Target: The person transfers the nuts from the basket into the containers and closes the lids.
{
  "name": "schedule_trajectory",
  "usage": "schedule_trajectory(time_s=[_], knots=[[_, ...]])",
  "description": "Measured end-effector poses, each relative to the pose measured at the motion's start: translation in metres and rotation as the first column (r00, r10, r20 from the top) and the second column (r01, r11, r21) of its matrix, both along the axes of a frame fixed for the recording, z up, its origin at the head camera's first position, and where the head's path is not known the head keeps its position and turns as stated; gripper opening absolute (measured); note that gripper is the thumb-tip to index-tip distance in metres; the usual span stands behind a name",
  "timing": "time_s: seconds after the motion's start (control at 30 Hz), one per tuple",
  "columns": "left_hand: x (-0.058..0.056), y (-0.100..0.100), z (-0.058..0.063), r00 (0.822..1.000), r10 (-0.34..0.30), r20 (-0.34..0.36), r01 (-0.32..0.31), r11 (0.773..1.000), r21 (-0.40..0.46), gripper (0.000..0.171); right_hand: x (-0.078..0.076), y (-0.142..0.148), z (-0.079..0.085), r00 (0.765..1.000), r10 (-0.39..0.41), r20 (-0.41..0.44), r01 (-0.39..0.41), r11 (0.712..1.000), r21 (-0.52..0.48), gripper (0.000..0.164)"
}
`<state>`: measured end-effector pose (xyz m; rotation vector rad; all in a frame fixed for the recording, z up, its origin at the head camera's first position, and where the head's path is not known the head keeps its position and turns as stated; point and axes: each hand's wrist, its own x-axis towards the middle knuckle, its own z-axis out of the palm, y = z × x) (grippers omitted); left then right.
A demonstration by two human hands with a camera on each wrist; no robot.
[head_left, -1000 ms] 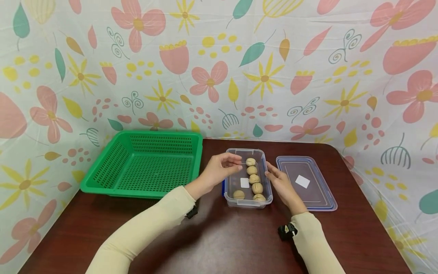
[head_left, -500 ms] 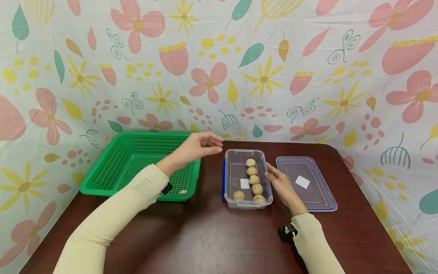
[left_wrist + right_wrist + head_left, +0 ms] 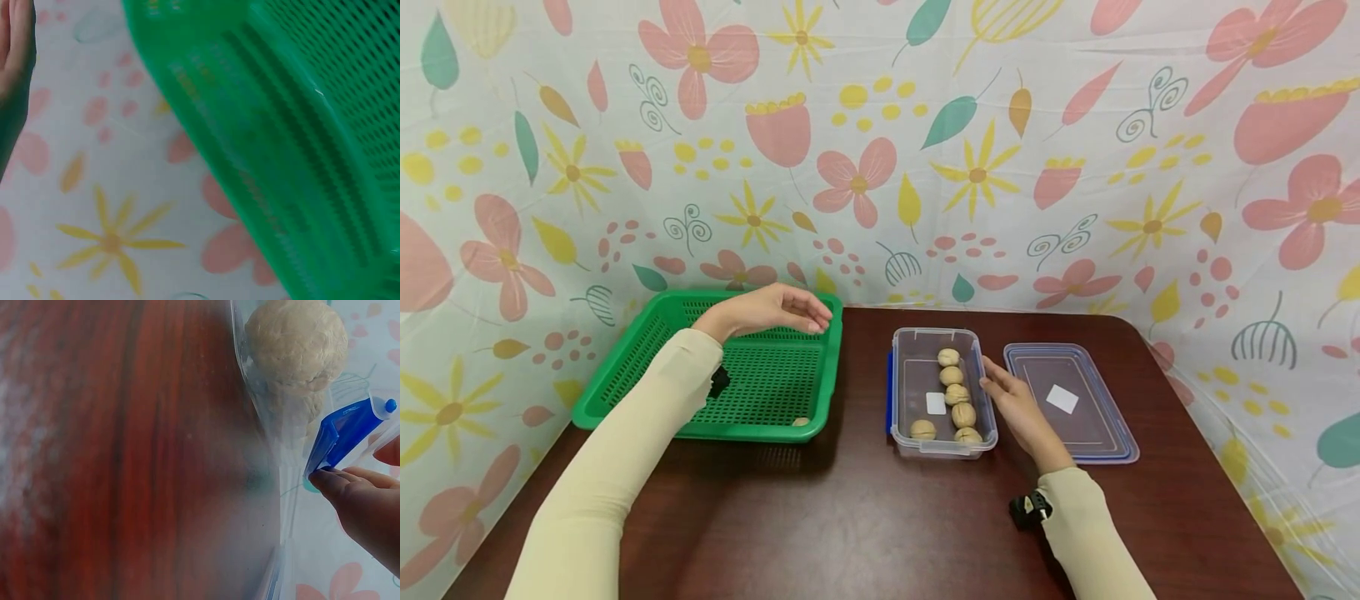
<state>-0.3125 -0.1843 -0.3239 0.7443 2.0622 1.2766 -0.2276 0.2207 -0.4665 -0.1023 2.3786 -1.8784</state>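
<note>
My left hand (image 3: 771,310) hovers over the green plastic basket (image 3: 833,367), fingers loosely bent and nothing seen in them. At the edge of the left wrist view, part of that hand (image 3: 17,56) shows beside the basket (image 3: 244,169). One walnut (image 3: 801,422) lies in the basket's front right corner. My right hand (image 3: 1018,408) holds the right side of a clear plastic container (image 3: 906,375), its fingertips and thumb at the blue latch flap (image 3: 350,431). Inside stand a row of walnuts (image 3: 963,414) along the right and a single walnut (image 3: 922,429) at the front left.
Right of the container, a clear lid with a blue seal (image 3: 1097,417) and a white label lies flat on the dark wooden table (image 3: 895,533). Another blue latch (image 3: 890,392) hangs at the container's left side. A flowered cloth (image 3: 880,167) backs the table.
My left hand has moved left from over the container to above the basket. The walnut in the basket's corner has come into sight from behind the sleeve. My right hand stays put.
</note>
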Motion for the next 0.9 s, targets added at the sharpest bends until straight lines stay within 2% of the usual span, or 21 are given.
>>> schedule_trajectory(time_s=[0.2, 0.37, 0.5, 0.67, 0.8, 0.9], knots=[[-0.016, -0.020, -0.018, 0.989, -0.076, 0.124, 0.082, 0.996, -0.043, 0.034, 0.001, -0.001, 0.002, 1.000, -0.001, -0.008, 0.001, 1.000, 0.004, 0.051], [-0.022, -0.027, -0.034, 0.965, -0.151, 0.215, 0.178, 0.978, -0.112, 0.033, 0.002, -0.002, 0.004, 1.000, -0.005, -0.013, 0.004, 1.000, -0.010, 0.050], [-0.024, -0.026, -0.047, 0.937, -0.216, 0.274, 0.277, 0.938, -0.209, 0.037, 0.002, -0.002, 0.004, 1.000, -0.001, -0.009, 0.001, 1.000, -0.012, 0.051], [-0.024, -0.020, -0.057, 0.904, -0.243, 0.351, 0.357, 0.882, -0.309, 0.042, 0.002, -0.002, 0.003, 1.000, -0.003, -0.009, 0.003, 1.000, -0.012, 0.050], [-0.023, -0.015, -0.064, 0.888, -0.254, 0.382, 0.400, 0.836, -0.375, 0.041, 0.003, -0.002, 0.004, 1.000, -0.007, -0.002, 0.007, 1.000, 0.002, 0.051], [-0.020, -0.012, -0.068, 0.884, -0.265, 0.385, 0.423, 0.805, -0.417, 0.039, 0.003, -0.002, 0.005, 1.000, -0.010, 0.003, 0.010, 1.000, 0.010, 0.051]])
